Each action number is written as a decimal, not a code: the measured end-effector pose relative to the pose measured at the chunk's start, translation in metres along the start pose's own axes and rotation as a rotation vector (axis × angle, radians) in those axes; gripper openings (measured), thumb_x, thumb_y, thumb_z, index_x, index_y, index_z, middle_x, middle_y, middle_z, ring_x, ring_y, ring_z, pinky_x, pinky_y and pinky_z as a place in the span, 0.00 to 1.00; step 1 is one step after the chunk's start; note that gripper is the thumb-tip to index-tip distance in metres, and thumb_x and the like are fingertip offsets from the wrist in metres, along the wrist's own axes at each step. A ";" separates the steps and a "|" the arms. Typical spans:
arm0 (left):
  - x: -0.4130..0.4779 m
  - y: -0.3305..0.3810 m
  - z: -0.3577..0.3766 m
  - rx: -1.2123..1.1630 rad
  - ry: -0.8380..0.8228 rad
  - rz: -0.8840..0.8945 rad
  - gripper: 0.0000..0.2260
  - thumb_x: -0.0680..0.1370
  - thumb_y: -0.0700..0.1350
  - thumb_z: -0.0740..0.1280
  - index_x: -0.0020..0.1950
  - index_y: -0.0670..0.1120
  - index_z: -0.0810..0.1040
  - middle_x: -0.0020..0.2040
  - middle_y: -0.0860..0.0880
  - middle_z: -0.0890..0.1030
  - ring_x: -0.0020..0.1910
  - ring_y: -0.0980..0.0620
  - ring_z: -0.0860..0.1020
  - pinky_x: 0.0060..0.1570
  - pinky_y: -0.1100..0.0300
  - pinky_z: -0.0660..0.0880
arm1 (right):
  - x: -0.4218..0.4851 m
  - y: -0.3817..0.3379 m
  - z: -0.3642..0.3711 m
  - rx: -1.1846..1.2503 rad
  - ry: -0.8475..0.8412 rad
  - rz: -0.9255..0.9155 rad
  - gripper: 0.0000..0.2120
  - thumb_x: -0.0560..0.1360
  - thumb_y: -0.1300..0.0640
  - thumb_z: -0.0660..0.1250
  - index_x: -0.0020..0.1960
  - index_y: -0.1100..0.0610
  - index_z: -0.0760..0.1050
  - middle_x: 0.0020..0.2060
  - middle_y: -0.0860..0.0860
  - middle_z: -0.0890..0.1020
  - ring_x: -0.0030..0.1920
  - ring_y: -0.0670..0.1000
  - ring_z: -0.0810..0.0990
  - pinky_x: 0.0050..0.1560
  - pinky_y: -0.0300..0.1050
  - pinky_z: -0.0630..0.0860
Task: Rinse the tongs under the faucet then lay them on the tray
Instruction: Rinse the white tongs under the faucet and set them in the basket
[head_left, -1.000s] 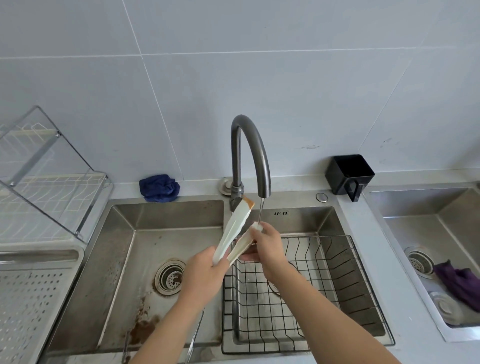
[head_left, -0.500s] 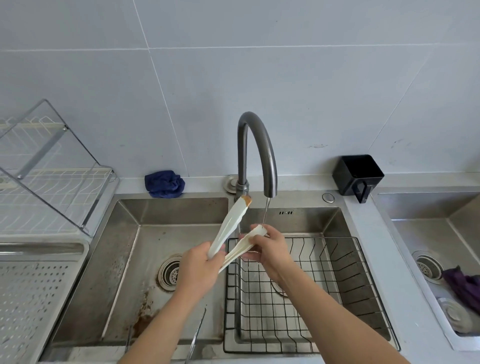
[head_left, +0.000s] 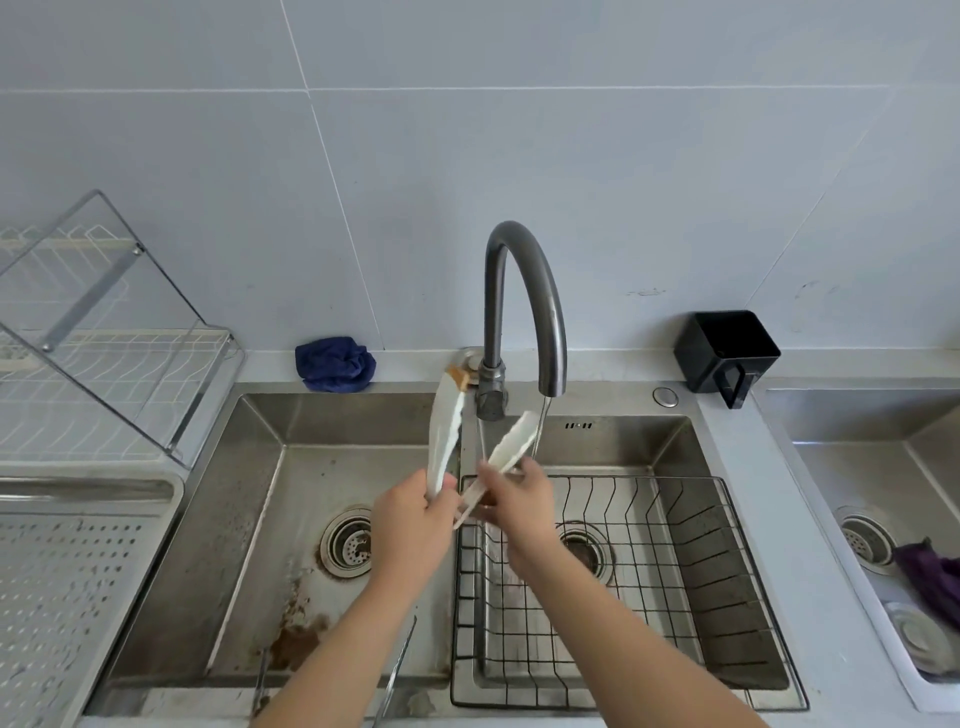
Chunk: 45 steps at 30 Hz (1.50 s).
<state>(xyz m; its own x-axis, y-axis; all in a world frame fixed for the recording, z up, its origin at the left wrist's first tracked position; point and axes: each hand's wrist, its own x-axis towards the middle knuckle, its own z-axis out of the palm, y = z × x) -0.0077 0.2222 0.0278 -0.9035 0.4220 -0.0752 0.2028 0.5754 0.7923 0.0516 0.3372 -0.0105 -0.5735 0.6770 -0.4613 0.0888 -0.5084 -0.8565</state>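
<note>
**Tongs** (head_left: 445, 436): white, spread in a V over the divider of the double sink (head_left: 291, 426). The hinge end points to 6 o'clock and the tips to 12. The left arm has an orange-brown tip and stands near the faucet base. The right arm leans toward 1 o'clock, its tip under the spout. They are held in the air, well apart from the tray.

**Left hand** (head_left: 415, 525): fingers curled round the lower part of the tongs' left arm.

**Right hand** (head_left: 519, 499): fingers and thumb closed on the tongs' right arm near the hinge, touching the left hand.

**Faucet** (head_left: 524, 291): dark grey gooseneck at 12 o'clock of the sink. A thin stream of water runs from the spout by the right arm's tip; whether it strikes the tip cannot be told.

**Tray** (head_left: 62, 597): pale and perforated, on the counter at 9 o'clock of the sink.

**Wire basket** (head_left: 691, 525): black, seated in the right basin, below the right forearm.

**Dish rack** (head_left: 104, 338): clear lid raised, at 10 o'clock.

**Blue cloth** (head_left: 335, 364): bunched on the ledge at 11 o'clock of the sink.

**Black cup** (head_left: 727, 353): on the ledge at 2 o'clock.

**Purple cloth** (head_left: 930, 577): in a second sink at 3 o'clock.
</note>
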 end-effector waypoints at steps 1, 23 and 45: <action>-0.001 -0.002 -0.001 0.032 0.006 0.017 0.02 0.75 0.42 0.71 0.43 0.45 0.83 0.30 0.47 0.81 0.30 0.46 0.78 0.31 0.50 0.75 | 0.007 -0.005 -0.005 -0.005 0.092 -0.001 0.04 0.80 0.62 0.68 0.54 0.62 0.75 0.43 0.62 0.83 0.40 0.59 0.86 0.40 0.58 0.86; -0.004 0.006 0.008 0.042 -0.084 0.011 0.17 0.70 0.56 0.61 0.35 0.43 0.74 0.30 0.45 0.79 0.29 0.40 0.77 0.30 0.46 0.74 | -0.012 0.005 -0.022 0.263 -0.174 0.150 0.05 0.76 0.72 0.67 0.50 0.67 0.79 0.49 0.66 0.85 0.38 0.57 0.86 0.39 0.49 0.83; -0.012 0.012 0.017 0.019 -0.049 -0.031 0.13 0.74 0.50 0.70 0.30 0.58 0.75 0.26 0.56 0.75 0.26 0.55 0.72 0.26 0.56 0.63 | -0.003 0.013 -0.022 0.461 -0.189 0.321 0.17 0.77 0.70 0.63 0.65 0.72 0.73 0.49 0.63 0.85 0.44 0.57 0.85 0.42 0.48 0.84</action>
<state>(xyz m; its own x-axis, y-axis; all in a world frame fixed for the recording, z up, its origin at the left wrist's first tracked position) 0.0120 0.2355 0.0278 -0.8900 0.4371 -0.1295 0.1823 0.6016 0.7777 0.0727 0.3405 -0.0257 -0.7155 0.3661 -0.5950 -0.0571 -0.8795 -0.4725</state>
